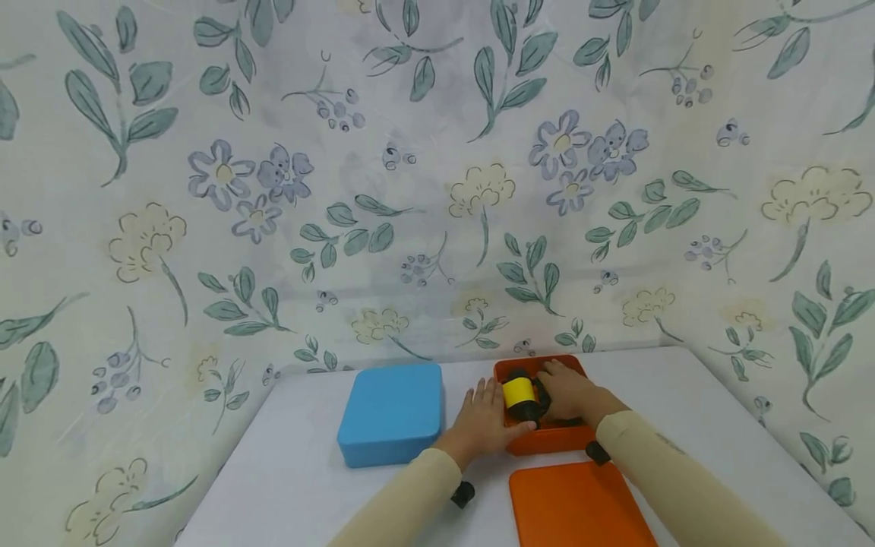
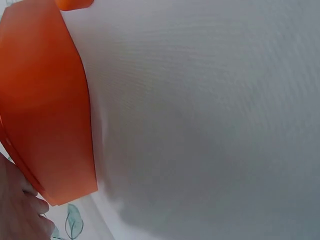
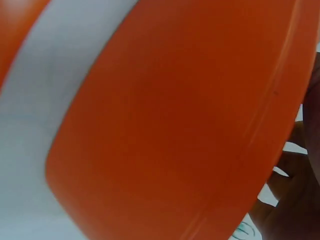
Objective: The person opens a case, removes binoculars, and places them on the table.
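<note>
An uncovered orange box stands at the back right of the table in the head view. Inside it lies a black object with a wide yellow band; its exact kind is unclear. My left hand rests against the box's left side, fingers extended and thumb out across the front left corner. From the right, my right hand reaches into the box beside the black and yellow object. What its fingertips touch is hidden. In the right wrist view, the box wall covers part of the spread fingers.
An orange lid lies flat in front of the box. To the left sits a closed blue box. The white table meets a floral-patterned wall covering behind it.
</note>
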A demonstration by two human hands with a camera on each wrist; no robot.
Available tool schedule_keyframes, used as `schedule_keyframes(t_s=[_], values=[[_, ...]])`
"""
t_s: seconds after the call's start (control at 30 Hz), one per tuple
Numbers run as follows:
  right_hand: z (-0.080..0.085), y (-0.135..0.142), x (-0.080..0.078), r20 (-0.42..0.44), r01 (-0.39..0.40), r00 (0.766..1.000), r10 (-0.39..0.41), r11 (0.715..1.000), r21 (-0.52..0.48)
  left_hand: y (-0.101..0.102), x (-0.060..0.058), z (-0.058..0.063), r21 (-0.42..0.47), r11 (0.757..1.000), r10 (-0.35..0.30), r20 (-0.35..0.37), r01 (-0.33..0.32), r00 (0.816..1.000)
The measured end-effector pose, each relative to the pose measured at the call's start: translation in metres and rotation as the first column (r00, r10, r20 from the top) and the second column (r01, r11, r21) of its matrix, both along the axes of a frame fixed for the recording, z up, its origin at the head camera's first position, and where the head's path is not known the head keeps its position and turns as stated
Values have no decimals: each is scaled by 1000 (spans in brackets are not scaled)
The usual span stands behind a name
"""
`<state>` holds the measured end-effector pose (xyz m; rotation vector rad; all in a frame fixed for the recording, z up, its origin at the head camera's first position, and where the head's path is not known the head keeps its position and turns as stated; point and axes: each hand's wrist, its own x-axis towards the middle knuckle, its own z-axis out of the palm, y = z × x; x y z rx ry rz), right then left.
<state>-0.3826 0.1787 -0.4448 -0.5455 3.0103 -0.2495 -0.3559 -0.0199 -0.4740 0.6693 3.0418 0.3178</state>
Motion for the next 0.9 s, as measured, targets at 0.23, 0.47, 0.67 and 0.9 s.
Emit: schedule_keyframes(t_s=[0.23,0.47,0.67,0.9], values=[[-8,-4,-11,37,-3,999,0,997,83,1,0,-5,-44,999,-10,-5,9,1000],[-13,-8,-22,21,14,1000,-16,995,94,0,0,-5,-48,999,4,-12,-5,1000],[-11,-8,-24,-33,18,999,-14,994,112,1,0,-4,-48,999,11,-15,-12,1000],[15,-7,-23,-109,-9,994,24,991,133,-1,2,-3,-43,999,3,-22,-4,1000]])
